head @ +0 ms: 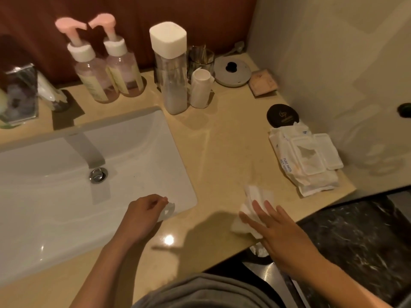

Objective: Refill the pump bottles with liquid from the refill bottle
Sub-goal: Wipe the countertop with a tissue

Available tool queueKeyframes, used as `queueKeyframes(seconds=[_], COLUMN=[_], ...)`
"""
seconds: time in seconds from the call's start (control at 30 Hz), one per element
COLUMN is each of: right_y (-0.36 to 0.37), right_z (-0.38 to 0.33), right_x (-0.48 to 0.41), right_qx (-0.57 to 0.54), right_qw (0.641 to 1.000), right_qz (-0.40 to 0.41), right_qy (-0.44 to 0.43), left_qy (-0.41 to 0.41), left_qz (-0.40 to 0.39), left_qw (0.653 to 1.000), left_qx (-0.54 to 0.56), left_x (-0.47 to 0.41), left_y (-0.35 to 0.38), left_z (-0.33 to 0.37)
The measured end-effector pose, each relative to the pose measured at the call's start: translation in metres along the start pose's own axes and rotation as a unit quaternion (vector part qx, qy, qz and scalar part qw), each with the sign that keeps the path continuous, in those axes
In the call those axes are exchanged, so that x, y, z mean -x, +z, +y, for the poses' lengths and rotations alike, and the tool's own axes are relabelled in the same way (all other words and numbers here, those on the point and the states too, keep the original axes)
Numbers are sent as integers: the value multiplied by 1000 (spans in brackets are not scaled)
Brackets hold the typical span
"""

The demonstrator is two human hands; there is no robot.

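Observation:
Two clear pump bottles with pink pump heads, the left pump bottle (93, 78) and the right pump bottle (124, 70), stand side by side at the back of the counter. A tall clear refill bottle (172, 70) with a white square cap stands to their right. My left hand (144, 213) hovers at the sink's front right corner with curled fingers pinching a small white scrap (168, 211). My right hand (273, 232) lies flat with straight fingers on a crumpled white wipe (251, 210) near the counter's front edge.
A white sink (66, 196) with a faucet (86, 147) fills the left. A pack of wet wipes (307, 156), a black round lid (281, 115), a grey disc lid (232, 71), a small white tube (200, 88) and a glass jar (19, 96) stand around the beige counter (222, 138).

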State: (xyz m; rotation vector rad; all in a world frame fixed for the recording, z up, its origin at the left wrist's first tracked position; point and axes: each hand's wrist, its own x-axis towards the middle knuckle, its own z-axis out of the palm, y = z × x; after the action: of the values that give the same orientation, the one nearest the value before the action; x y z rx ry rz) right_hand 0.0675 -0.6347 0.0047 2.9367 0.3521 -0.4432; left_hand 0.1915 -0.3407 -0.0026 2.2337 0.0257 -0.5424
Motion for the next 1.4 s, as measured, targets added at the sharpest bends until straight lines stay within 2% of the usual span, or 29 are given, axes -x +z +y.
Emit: queueKeyframes(seconds=[0.1, 0.23, 0.3, 0.43, 0.53, 0.67, 0.8, 1.03, 1.17, 1.3, 1.37, 1.4], right_y=[-10, -39, -44, -48, -57, -59, -47, -27, -3, -3, -9, -14], right_z=[12, 18, 25, 50, 75, 78, 51, 7, 0, 0, 0, 1], right_x=[12, -31, -69, -152, -205, -231, -204, -82, -18, 12, 2, -6], right_qx=[1, -51, -48, -41, -36, -50, -38, -55, -57, -75, -90, -87], right_qw=[999, 997, 997, 997, 994, 987, 990, 991, 993, 989, 992, 991], right_qz=[-39, -59, -56, 1, -2, -17, 23, 63, -15, -58, -23, -37], right_qy=[-2, -10, 22, 61, 103, 149, 135, 109, 99, 112, 89, 92], left_qy=[-6, -9, -15, -24, -32, -41, -53, -43, -26, -15, -12, -9], left_qz=[-4, 6, 5, 7, 3, 9, 11, -9, -23, -30, -29, -29], left_qw=[1000, 1000, 1000, 1000, 999, 999, 999, 999, 999, 999, 999, 999], left_qx=[6, -3, -7, 11, 3, -6, -6, -24, -33, -37, -37, -38], left_x=[1, 0, 0, 2, 6, 13, 16, 2, -5, -4, -4, -3], left_y=[0, -4, -6, -13, -15, -15, -13, -5, -1, -1, -3, -4], left_z=[-1, -4, -4, -5, -7, -14, -25, -27, -24, -24, -25, -26])
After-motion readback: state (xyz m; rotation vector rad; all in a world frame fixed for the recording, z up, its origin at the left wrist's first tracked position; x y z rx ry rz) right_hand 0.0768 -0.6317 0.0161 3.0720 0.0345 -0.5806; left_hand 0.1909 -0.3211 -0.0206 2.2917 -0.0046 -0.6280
